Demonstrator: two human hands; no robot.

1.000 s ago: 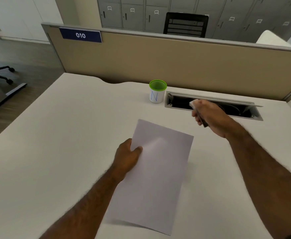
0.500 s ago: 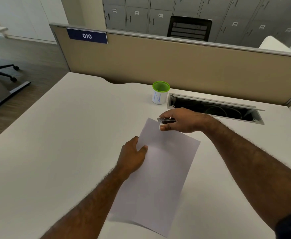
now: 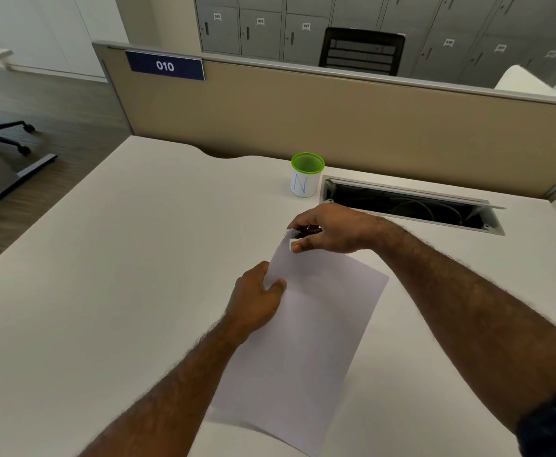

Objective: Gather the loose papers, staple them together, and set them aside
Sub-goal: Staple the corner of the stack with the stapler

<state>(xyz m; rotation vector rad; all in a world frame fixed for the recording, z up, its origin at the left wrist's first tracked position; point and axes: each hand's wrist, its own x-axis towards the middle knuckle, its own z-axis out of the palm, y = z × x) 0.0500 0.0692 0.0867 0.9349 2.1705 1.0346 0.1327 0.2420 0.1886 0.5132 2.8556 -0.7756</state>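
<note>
A stack of white papers (image 3: pixel 312 341) lies slanted on the white desk (image 3: pixel 111 291) in front of me. My left hand (image 3: pixel 256 301) grips the stack's left edge near the top, thumb on the sheet. My right hand (image 3: pixel 326 229) is closed around a small dark stapler (image 3: pixel 304 231), which sits over the papers' top left corner. That corner curls up slightly into the stapler. Most of the stapler is hidden under my fingers.
A white cup with a green rim and a blue "N" (image 3: pixel 306 174) stands behind the papers. An open cable tray (image 3: pixel 411 206) is set into the desk at the back right. A beige partition (image 3: pixel 336 120) closes the desk's far side.
My right hand carried the stapler from beside the cable tray leftward to the papers' top corner. The corner now lies inside the stapler. My left hand has kept its hold on the stack.
</note>
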